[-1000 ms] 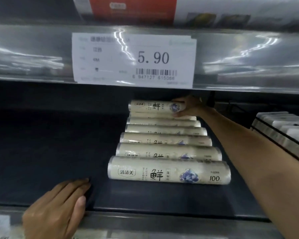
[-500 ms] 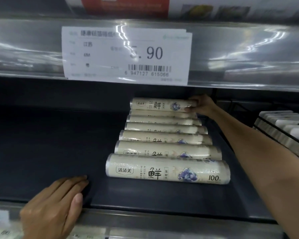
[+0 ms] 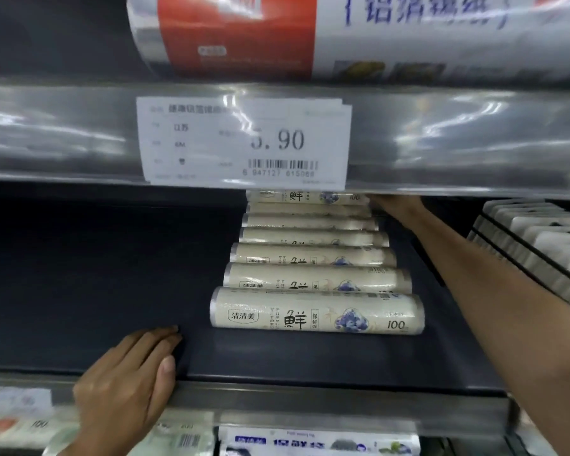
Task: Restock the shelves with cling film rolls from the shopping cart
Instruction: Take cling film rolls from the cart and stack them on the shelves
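Note:
Several cream cling film rolls lie side by side in a row running front to back on the dark shelf (image 3: 79, 274); the front roll (image 3: 316, 315) shows a blueberry picture and "100". At the back, one more roll (image 3: 306, 196) lies on top of the row, half hidden by the upper shelf rail. My right hand (image 3: 397, 207) reaches deep into the shelf and holds the right end of that top roll; the rail hides part of the fingers. Flat on the shelf's front edge rests my left hand (image 3: 129, 383), holding nothing.
A price tag (image 3: 244, 143) reading 5.90 hangs on the upper rail, with a large foil roll (image 3: 375, 37) above it. White packs (image 3: 540, 245) fill the shelf's right side. More packaged rolls (image 3: 316, 442) sit on the shelf below. Bare dark shelf lies left of the row.
My right hand has pushed the top roll farther back, under the rail. The view has tilted upward. My left hand has stayed on the shelf edge.

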`<state>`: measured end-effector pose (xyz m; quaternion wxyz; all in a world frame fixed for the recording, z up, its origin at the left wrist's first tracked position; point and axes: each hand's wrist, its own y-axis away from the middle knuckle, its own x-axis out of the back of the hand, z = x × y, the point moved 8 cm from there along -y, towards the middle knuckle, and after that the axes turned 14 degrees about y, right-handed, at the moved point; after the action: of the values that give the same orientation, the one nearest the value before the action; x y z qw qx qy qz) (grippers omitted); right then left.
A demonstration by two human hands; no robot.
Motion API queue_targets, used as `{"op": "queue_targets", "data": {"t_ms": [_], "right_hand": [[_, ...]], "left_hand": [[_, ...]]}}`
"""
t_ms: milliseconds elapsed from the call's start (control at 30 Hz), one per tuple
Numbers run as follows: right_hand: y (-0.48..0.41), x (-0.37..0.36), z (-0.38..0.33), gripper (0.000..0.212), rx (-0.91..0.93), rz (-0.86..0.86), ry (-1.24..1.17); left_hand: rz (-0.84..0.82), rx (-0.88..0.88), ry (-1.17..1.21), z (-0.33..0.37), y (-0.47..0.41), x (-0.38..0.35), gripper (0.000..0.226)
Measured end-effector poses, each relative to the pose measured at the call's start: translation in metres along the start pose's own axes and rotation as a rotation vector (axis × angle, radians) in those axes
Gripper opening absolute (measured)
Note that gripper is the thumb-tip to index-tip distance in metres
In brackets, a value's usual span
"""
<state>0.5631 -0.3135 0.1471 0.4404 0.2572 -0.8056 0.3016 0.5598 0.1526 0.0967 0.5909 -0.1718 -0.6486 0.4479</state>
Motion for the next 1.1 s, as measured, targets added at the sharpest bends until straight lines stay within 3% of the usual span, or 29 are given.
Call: {"op": "queue_targets", "data": {"t_ms": [133,200,267,333,500,700,833,933,1100], "right_hand": [[0.094,0.029,-0.013,0.018,-0.049,0.002,0.003],[0.172,0.067,-0.034,0.008,0.006,0.149,0.019],[0.261,0.1,-0.053,0.02,0.013,0.242,-0.015],[0.349,0.106,-0.047,0.027,-0.04,0.184,-0.06],[0.554,0.11,0.015,0.032,-0.409,0.079,0.003],[0.76,0.131,0.093,0.043,-0.918,0.152,0.115],[0.839,0.152,0.13,0.044,-1.13,0.244,0.16],[0.871,0.164,0.168,0.034,-1.237,0.247,0.192],[0.877,0.176,0.251,0.039,-1.244,0.155,0.274]], "left_hand": [[-0.09,0.08,0.072,0.01,-0.007,0.01,0.05],[-0.135,0.083,0.146,0.031,-0.014,0.02,0.048],[-0.172,0.046,0.268,0.067,-0.018,0.03,0.042],[-0.236,-0.017,0.414,0.107,-0.018,0.031,0.038],[-0.403,-0.28,0.78,0.23,0.004,0.018,0.04],[-0.576,-0.582,1.059,0.389,0.077,0.009,0.031],[-0.779,-0.807,1.131,0.487,0.14,0.007,0.025],[-0.934,-0.927,1.11,0.553,0.186,-0.014,0.029],[-1.254,-1.005,0.874,0.647,0.242,-0.049,0.041]]}}
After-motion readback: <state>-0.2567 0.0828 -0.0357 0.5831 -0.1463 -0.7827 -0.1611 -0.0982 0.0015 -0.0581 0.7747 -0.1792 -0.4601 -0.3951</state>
